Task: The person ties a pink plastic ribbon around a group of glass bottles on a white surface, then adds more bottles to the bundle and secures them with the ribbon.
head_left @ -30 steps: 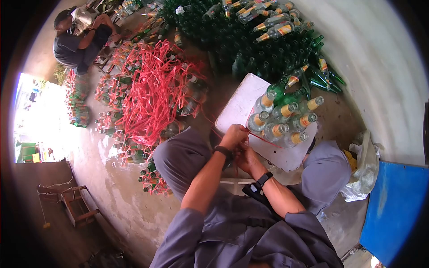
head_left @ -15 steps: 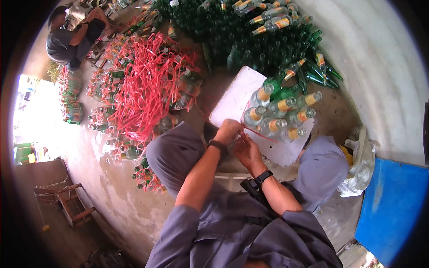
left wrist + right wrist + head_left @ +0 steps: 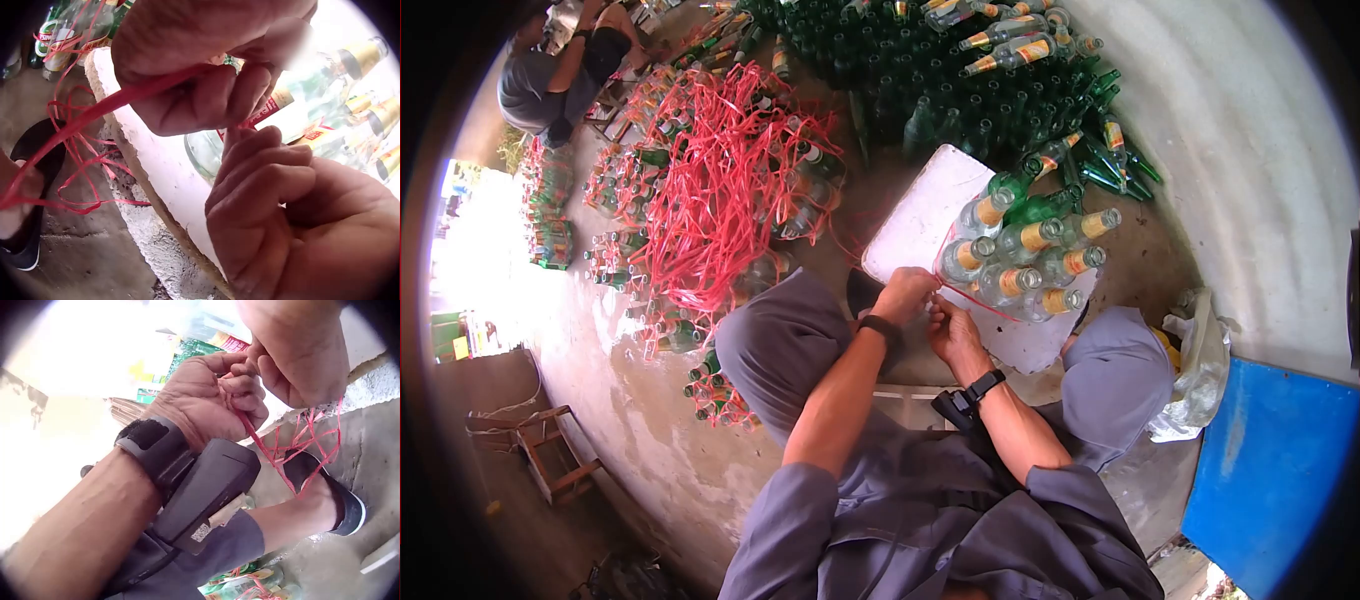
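A bunch of glass bottles (image 3: 1012, 283) with yellow neck labels stands on a white slab (image 3: 915, 215), a thin red plastic ribbon (image 3: 94, 112) running round its near side. My left hand (image 3: 907, 293) grips the ribbon in curled fingers close to the bottles. A long end trails from that hand in the left wrist view. Fingertips of my right hand (image 3: 957, 335) meet the left hand's just below the bunch. From its curled fingers another red strand (image 3: 256, 437) hangs in the right wrist view. The spot where the fingertips meet is partly hidden.
Left of my knee, bundled bottles (image 3: 615, 260) stand under a heap of red ribbon (image 3: 720, 180). Many green bottles (image 3: 920, 125) crowd the back. Another person (image 3: 550, 85) sits far left. A plastic bag (image 3: 1200, 385) and a blue panel (image 3: 1270, 450) are at right.
My right hand drew slightly away from the left with fingers loosened half a second ago, and now its fingers are curled close to it again. The bottles stay on the slab.
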Available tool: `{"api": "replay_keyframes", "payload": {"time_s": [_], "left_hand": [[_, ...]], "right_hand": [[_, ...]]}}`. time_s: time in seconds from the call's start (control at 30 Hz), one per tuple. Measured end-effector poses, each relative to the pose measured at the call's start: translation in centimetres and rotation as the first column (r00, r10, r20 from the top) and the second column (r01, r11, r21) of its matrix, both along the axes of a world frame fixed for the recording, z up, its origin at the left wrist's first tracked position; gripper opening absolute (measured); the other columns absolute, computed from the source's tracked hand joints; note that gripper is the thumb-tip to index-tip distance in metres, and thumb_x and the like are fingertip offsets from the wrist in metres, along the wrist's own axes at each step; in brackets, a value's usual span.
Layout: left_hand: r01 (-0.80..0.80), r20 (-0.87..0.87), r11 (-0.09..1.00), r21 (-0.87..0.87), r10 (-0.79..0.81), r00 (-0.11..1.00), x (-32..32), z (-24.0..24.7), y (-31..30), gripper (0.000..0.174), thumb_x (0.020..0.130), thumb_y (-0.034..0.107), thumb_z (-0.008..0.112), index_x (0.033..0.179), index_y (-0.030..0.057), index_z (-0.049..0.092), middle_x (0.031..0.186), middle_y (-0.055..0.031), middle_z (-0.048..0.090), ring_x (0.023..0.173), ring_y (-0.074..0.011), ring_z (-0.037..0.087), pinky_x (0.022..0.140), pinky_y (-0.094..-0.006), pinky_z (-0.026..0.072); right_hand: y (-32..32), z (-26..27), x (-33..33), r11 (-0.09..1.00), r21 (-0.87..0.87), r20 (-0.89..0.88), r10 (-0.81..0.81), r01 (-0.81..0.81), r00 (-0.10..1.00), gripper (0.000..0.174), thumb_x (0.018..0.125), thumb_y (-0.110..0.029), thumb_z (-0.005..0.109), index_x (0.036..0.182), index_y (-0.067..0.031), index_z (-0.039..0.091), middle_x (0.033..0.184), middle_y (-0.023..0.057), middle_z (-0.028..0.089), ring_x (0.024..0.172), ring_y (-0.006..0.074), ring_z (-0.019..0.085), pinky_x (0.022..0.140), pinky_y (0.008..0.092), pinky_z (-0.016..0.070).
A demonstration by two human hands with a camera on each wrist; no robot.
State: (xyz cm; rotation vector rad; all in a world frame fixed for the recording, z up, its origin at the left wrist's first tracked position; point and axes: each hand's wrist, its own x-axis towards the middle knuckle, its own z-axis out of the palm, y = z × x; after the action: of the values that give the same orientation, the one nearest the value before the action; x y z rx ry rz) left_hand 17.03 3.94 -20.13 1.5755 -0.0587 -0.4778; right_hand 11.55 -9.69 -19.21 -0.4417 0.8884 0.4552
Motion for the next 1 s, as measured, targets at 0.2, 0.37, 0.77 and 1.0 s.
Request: {"api": "replay_keyframes", "payload": {"time_s": [0.2,0.37,0.77,1.0], "left_hand": [[-0.282,-0.617,0.949,-0.138,0.141,0.774,0.2,3.2,-0.3,0.006,0.081,0.006,0.068,0.082,0.0064,0.062,0.061,-0.0004,0.052,0.044,-0.0095,0.040,0.041,-0.0268,0.0300],[-0.305,-0.669,0.944,-0.126,0.147,0.729,0.4,2.9,-0.2,0.006,0.081,0.004,0.066,0.080,0.0082,0.062,0.061,0.0000,0.052,0.044,-0.0096,0.039,0.041,-0.0266,0.0301],[-0.320,-0.681,0.939,-0.126,0.153,0.716,0.3,0.9,-0.4,0.008,0.079,0.014,0.065,0.073,0.0087,0.062,0.059,0.0001,0.050,0.044,-0.0095,0.037,0.041,-0.0264,0.0269],[-0.334,-0.629,0.930,-0.153,0.169,0.759,-0.6,3.8,-0.6,0.005,0.079,0.010,0.064,0.076,0.0053,0.064,0.060,-0.0019,0.052,0.042,-0.0094,0.037,0.037,-0.0258,0.0272]], "right_hand": [[0.4,-1.3,0.5,0.995,-0.074,-0.029,0.072,-0.074,0.997,0.007,0.092,-0.011,0.067,0.097,-0.0073,0.065,0.071,-0.0036,0.059,0.056,0.0052,0.052,0.048,0.0178,0.0399],[0.4,-0.6,0.4,0.987,-0.138,-0.016,0.078,-0.079,0.997,0.007,0.090,-0.010,0.068,0.095,-0.0053,0.065,0.072,-0.0025,0.059,0.057,0.0055,0.052,0.048,0.0180,0.0397],[1.3,0.4,0.1,0.733,-0.678,0.141,0.206,-0.057,0.968,0.013,0.082,-0.011,0.076,0.075,-0.0103,0.065,0.066,-0.0003,0.059,0.051,0.0058,0.049,0.042,0.0220,0.0354],[0.1,0.1,0.1,0.859,-0.460,0.011,0.260,-0.226,0.966,0.007,0.088,-0.013,0.070,0.083,-0.0084,0.067,0.068,-0.0026,0.056,0.051,0.0048,0.048,0.044,0.0187,0.0353]]}}
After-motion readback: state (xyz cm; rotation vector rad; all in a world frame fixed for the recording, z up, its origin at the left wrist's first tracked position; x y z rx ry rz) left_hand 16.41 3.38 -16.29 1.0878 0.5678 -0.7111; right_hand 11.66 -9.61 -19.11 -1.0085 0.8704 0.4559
